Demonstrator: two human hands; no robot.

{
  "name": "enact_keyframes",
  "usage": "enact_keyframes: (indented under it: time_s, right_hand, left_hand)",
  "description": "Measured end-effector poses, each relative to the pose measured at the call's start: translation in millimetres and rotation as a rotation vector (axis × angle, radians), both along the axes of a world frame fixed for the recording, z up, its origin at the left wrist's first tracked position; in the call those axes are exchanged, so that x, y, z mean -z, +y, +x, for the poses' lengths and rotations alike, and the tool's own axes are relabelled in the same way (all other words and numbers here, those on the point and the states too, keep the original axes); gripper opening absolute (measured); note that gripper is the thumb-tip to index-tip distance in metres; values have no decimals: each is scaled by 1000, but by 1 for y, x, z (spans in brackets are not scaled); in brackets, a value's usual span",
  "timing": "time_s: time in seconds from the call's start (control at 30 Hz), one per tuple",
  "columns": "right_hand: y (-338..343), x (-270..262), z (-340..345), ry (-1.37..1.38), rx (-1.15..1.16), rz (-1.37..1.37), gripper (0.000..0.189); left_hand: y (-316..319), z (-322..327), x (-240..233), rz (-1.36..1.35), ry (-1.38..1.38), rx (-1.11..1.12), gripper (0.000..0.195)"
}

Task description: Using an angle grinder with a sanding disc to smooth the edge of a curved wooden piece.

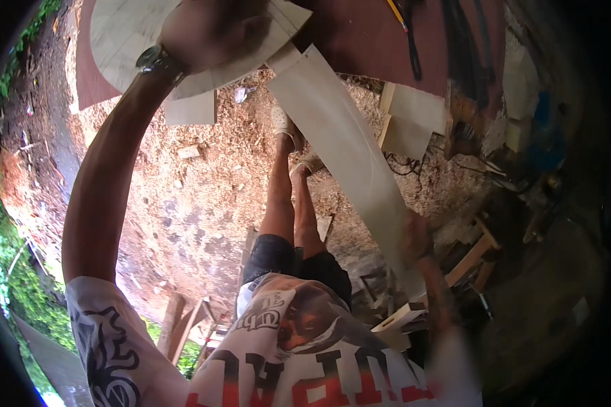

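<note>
A long, pale wooden board [346,147] with a curved edge slants across the middle of the view. My right hand [417,234] grips its lower right edge, partly blurred. At the top left, my left hand [209,35], with a watch on its wrist, is blurred over a pale rounded panel [117,46] with pencil lines; its fingers are hard to make out. The board's upper end meets the right corner of that panel. Both lie at the edge of a reddish-brown work table [377,40].
A yellow pencil [397,14] and a dark, slender tool [414,56] lie on the table. Wood shavings [198,188] cover the ground around my feet. Pale board offcuts [412,122] and cables [407,165] are at right, with timber pieces [471,259] lower down.
</note>
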State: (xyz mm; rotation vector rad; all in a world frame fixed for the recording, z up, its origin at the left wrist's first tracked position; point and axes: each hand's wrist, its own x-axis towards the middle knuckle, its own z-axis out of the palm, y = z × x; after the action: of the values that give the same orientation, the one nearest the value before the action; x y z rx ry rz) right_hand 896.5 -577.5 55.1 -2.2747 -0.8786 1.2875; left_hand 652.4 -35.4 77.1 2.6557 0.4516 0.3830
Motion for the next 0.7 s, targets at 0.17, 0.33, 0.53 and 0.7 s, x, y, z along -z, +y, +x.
enact_keyframes:
  time_s: [0.17,0.33,0.53,0.7]
  right_hand:
    - [28,-9,15,-28,-63,-54,69]
    - [41,-9,26,-7,-67,-65,70]
    - [30,-2,34,91,-21,-129,66]
    - [29,0,41,65,-64,-140,59]
  left_hand:
    - [-3,2,-2,-17,91,-35,60]
    - [-18,8,0,354,274,259,125]
    - [-23,12,0,218,190,219,134]
    - [-18,10,2,182,191,192,133]
